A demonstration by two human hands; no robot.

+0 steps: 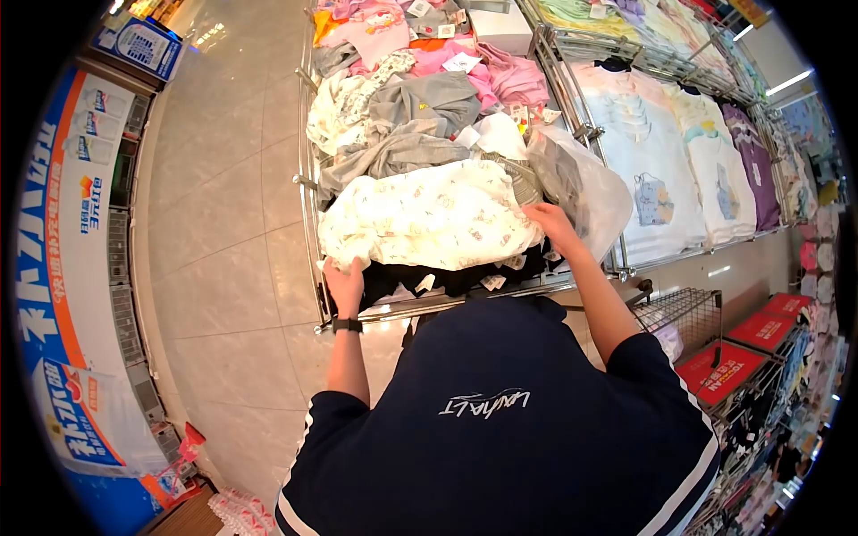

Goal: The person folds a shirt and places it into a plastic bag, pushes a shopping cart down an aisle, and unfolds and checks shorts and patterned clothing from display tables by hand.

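Note:
A white garment [429,214] with a small scattered print lies spread across the near end of a clothing display rack. My left hand [344,277], with a dark band on the wrist, is closed on its near left corner. At the garment's right end, my right hand [551,225] has its fingers closed on the edge; the fingertips are partly hidden. Black clothes [460,279] with white tags show under the near edge. Beyond the white garment lie crumpled grey clothes [424,103], and a clear plastic bag [585,183] rests right of my right hand.
Metal rails [308,179] edge the rack. Folded white shirts [657,170] and a purple one [751,165] lie on the rack to the right. A wire basket [679,313] and red signs [719,371] stand nearer. Tiled floor [219,214] and a blue-orange drinks display [67,268] are at left.

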